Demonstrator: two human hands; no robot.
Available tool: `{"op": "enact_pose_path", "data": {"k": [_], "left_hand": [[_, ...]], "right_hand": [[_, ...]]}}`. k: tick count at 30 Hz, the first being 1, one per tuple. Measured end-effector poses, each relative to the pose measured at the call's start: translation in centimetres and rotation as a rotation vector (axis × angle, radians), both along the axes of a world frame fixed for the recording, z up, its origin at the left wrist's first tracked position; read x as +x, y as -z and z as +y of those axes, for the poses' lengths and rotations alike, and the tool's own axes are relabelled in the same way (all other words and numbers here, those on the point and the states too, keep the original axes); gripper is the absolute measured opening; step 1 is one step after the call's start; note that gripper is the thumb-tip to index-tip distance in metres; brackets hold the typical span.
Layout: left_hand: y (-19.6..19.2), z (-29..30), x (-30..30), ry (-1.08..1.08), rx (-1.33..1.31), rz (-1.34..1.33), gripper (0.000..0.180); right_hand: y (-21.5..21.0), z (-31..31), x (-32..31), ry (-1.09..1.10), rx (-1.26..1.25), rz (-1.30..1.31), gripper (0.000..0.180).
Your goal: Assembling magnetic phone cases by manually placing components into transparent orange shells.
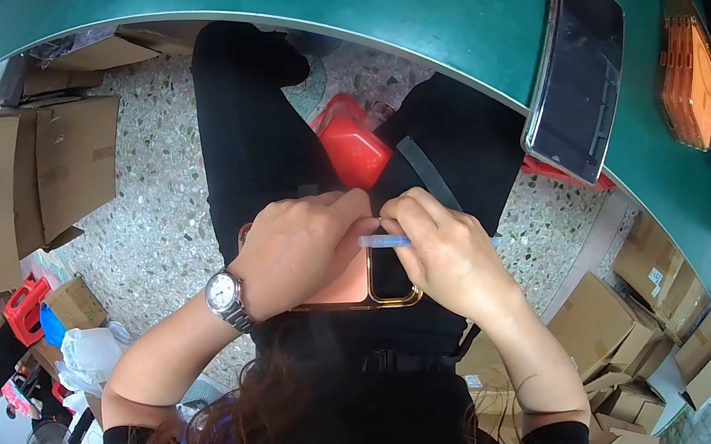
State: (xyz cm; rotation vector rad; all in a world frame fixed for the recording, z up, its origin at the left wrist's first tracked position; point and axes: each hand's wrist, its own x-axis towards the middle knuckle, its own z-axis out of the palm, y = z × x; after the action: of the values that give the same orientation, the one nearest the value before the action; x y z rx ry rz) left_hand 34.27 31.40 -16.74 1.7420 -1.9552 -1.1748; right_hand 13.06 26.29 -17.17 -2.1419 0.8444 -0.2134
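Your left hand (pixel 304 246) grips the phone (pixel 368 285) over your lap, while your right hand (pixel 449 252) pinches a thin blue strip (pixel 385 242) (probably a film tab). Next, pull it off slowly and evenly.

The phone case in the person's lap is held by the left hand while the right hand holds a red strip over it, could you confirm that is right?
Not quite: the strip is pale blue, not red. The head view shows the left hand holding the gold-rimmed phone case in the lap while the right hand pinches the strip over it.
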Motion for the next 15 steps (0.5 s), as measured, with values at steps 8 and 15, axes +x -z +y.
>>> {"op": "enact_pose_path", "data": {"k": [8, 15], "left_hand": [[1.1, -0.1, -0.3, 0.057, -0.156, -0.081, 0.017], [0.5, -0.6, -0.4, 0.074, -0.189, -0.072, 0.018]], "right_hand": [[-1.1, -0.5, -0.8, 0.033, -0.020, 0.175, 0.044], [-2.1, -1.2, -0.1, -0.112, -0.175, 0.336, 0.041]]}}
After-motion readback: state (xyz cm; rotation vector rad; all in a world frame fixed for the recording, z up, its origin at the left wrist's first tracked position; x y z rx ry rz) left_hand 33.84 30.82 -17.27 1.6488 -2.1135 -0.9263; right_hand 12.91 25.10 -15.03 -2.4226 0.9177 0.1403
